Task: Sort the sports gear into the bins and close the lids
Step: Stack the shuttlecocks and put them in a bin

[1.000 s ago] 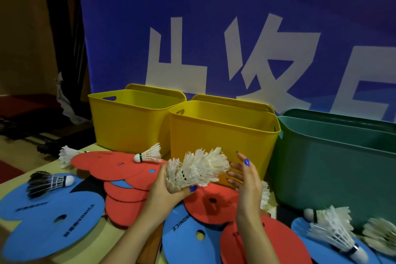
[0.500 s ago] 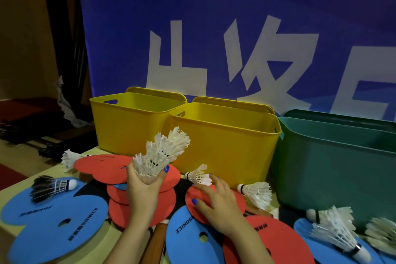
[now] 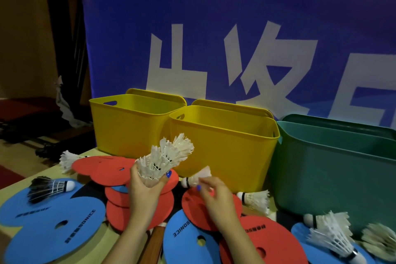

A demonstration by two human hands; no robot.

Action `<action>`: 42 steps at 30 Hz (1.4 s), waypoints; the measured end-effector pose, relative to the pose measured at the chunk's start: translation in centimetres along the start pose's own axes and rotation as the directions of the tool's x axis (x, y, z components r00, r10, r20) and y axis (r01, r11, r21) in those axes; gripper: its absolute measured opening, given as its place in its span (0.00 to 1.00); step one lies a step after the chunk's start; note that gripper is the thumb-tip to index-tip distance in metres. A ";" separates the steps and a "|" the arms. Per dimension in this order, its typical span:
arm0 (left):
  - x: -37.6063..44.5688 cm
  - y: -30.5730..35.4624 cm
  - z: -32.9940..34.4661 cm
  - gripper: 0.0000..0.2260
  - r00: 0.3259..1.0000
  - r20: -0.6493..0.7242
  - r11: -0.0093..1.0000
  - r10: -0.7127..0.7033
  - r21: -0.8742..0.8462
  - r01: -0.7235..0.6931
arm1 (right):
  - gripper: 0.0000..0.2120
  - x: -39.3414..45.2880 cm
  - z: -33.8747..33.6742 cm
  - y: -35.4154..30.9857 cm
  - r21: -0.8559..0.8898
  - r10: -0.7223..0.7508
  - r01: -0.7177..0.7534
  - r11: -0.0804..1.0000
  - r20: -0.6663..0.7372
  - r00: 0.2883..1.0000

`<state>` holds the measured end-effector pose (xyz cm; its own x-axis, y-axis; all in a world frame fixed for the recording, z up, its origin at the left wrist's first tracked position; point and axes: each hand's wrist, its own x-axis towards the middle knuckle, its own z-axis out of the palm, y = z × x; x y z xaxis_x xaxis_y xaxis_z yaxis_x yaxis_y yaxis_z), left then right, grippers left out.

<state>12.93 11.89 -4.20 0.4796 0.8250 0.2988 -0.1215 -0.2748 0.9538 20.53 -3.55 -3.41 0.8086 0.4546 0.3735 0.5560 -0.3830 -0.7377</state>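
At centre frame, a person's left hand (image 3: 143, 188) grips a nested stack of white shuttlecocks (image 3: 166, 162), feathers fanning up and to the right in front of two open yellow bins (image 3: 132, 126) standing side by side at mid-frame. Just right of it, the right hand (image 3: 216, 196) pinches a single white shuttlecock (image 3: 198, 178) by its feathers, cork pointing left, raised a little above a red disc (image 3: 192, 206). A green bin (image 3: 334, 173), also open, fills the right of the frame, touching the nearer yellow one; lids lean upright behind all three bins. Red and blue flat discs (image 3: 53, 221) overlap across the desk (image 3: 19, 180) in the lower half of the frame. A black-feathered shuttlecock (image 3: 49, 187) lies on a blue disc at lower left, cork to the right, and a white one (image 3: 67, 159) lies at the desk's far left edge beside a red disc. Another white shuttlecock (image 3: 256, 200) lies on its side just before the green bin. Several more (image 3: 331, 236) are gathered at lower right on a blue disc. A blue banner (image 3: 214, 28) with large white characters hangs behind the bins.
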 end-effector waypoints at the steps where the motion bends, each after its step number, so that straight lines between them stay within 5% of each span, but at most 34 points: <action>1: 0.0 -0.1 0.0 0.33 1.000 0.007 1.000 0.001 -0.006 -0.001 | 0.11 -0.2 -0.7 -0.3 0.118 0.010 0.009 0.993 -0.166 0.986; 4: -0.2 0.1 0.3 0.35 0.998 0.053 0.999 0.031 -0.014 -0.030 | 0.17 -0.5 -2.9 -0.7 0.359 0.147 0.065 0.931 -0.532 0.834; 8: -0.9 0.3 0.5 0.41 0.978 0.181 0.989 0.102 0.087 -0.119 | 0.18 -0.8 -4.9 -1.2 0.573 0.298 0.220 0.790 -0.672 0.678; 15: -1.5 0.2 0.5 0.41 0.943 0.307 0.971 0.125 0.159 -0.180 | 0.17 -1.2 -4.5 -1.7 0.534 0.139 0.222 0.816 -0.554 0.821; 22: -1.5 0.3 0.5 0.41 0.944 0.309 0.983 0.117 0.096 -0.153 | 0.14 -0.9 -5.6 -0.9 0.648 0.364 0.245 0.721 -0.655 0.663; 24: -1.6 0.5 0.5 0.38 0.936 0.325 0.984 0.134 0.073 -0.166 | 0.12 -0.7 -6.0 -0.2 0.665 0.391 0.217 0.714 -0.637 0.665; 30: -2.2 0.9 0.6 0.35 0.910 0.391 0.973 0.138 0.116 -0.197 | 0.12 -0.6 -5.0 0.3 0.700 0.279 0.001 0.714 -0.285 0.917; 33: -2.4 1.5 0.3 0.38 0.902 0.394 0.953 0.174 0.164 -0.256 | 0.13 -0.9 -5.5 -0.8 0.705 0.241 0.006 0.709 -0.250 0.938; 36: -1.4 3.9 0.6 0.35 0.858 0.356 0.845 0.371 0.254 -0.470 | 0.13 -0.4 -7.1 -2.6 0.674 0.149 0.154 0.723 -0.369 0.918; 39: 2.1 8.3 1.8 0.37 0.640 0.349 0.504 0.684 0.408 -0.761 | 0.16 1.5 -9.5 -4.3 0.614 0.028 0.260 0.745 -0.418 0.908; 42: 5.9 13.4 3.9 0.40 0.511 0.401 0.274 0.760 0.516 -0.812 | 0.20 4.2 -12.2 -5.4 0.515 -0.076 0.284 0.809 -0.388 0.919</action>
<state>17.54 11.13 10.23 0.5011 0.0146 0.8653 0.0256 -0.9997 0.0021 23.28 -9.36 9.02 0.7755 0.1347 0.6169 0.5802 0.2334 -0.7803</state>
